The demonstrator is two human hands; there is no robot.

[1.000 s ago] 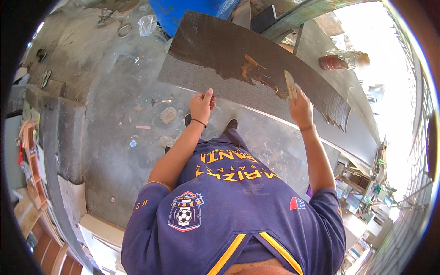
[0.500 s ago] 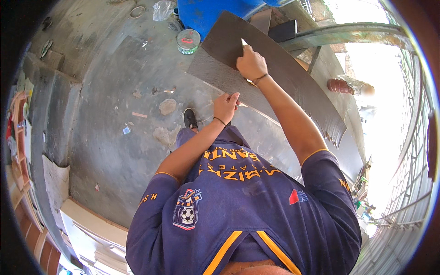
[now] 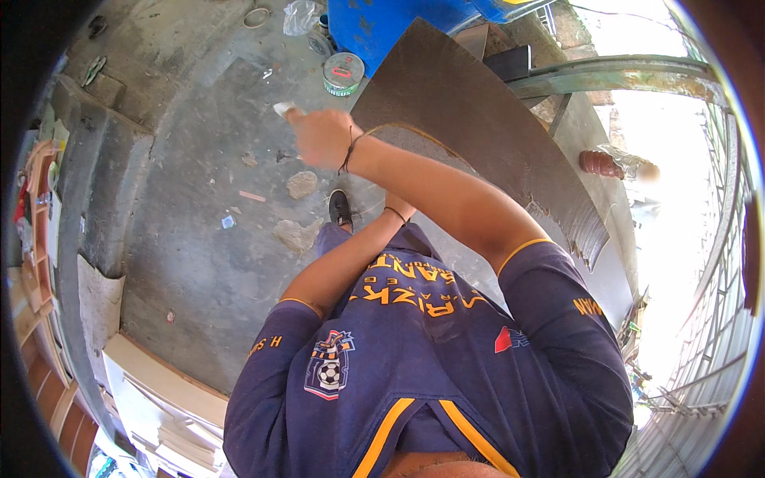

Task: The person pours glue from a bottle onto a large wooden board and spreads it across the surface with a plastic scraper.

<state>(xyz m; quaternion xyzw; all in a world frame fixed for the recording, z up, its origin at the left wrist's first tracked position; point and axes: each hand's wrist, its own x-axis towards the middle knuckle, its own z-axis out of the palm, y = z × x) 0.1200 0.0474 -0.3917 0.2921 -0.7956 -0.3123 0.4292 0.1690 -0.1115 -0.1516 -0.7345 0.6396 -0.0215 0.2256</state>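
Observation:
My right hand is raised out over the floor, just left of a large dark brown panel. It grips a small pale flat tool whose tip sticks out past the fingers. A thin dark band circles that wrist. My left arm reaches forward under the right forearm. Only its wrist with a dark band shows at the near edge of the panel, and the hand itself is hidden. The panel lies tilted ahead of me, with a yellowish smear along its near edge.
A round can with a green lid stands on the concrete floor beside a blue barrel. My dark shoe is on the floor below the panel. Stone lumps lie nearby. Wooden shelving runs along the left, metal railing along the right.
My right hand swept with the pale tool from the panel's far right across to its left end and now off it, toward the can. The left wrist stayed at the panel's near edge.

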